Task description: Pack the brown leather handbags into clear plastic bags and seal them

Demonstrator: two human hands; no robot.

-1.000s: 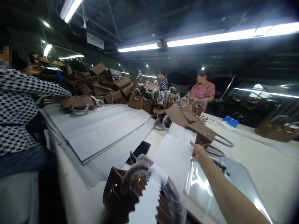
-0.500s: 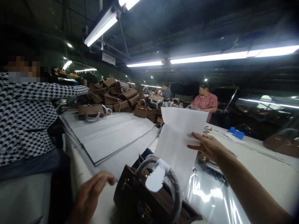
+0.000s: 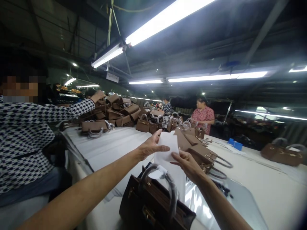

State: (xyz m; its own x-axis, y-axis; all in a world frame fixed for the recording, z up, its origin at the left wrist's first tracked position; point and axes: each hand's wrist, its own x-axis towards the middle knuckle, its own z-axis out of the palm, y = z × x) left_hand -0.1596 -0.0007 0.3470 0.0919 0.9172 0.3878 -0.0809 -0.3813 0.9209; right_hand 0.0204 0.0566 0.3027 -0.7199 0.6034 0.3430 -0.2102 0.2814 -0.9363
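A white sheet (image 3: 167, 145), thin and paper-like, is held up between my two hands over the table. My left hand (image 3: 153, 146) grips its left side, thumb across the front. At the lower right edge, my right hand (image 3: 185, 161) pinches the sheet between thumb and fingers. Right below, close to me, stands a dark brown handbag (image 3: 153, 204) with its top facing up. Its handles (image 3: 174, 195) are wrapped in clear plastic, and a white piece (image 3: 157, 173) sits by them. The lower end of the sheet hangs behind the bag.
Flat white sheets (image 3: 112, 143) lie at left. A heap of brown handbags (image 3: 120, 111) fills the table's far side; more bags (image 3: 201, 151) lie beyond my right hand. Shiny clear plastic (image 3: 230, 198) lies right. A co-worker in a checked top (image 3: 24, 137) reaches toward the heap.
My left hand has moved from beside the handbag up to the sheet and taken hold of it. The sheet has shifted left and its top is folded or bunched. The co-worker's arm has risen.
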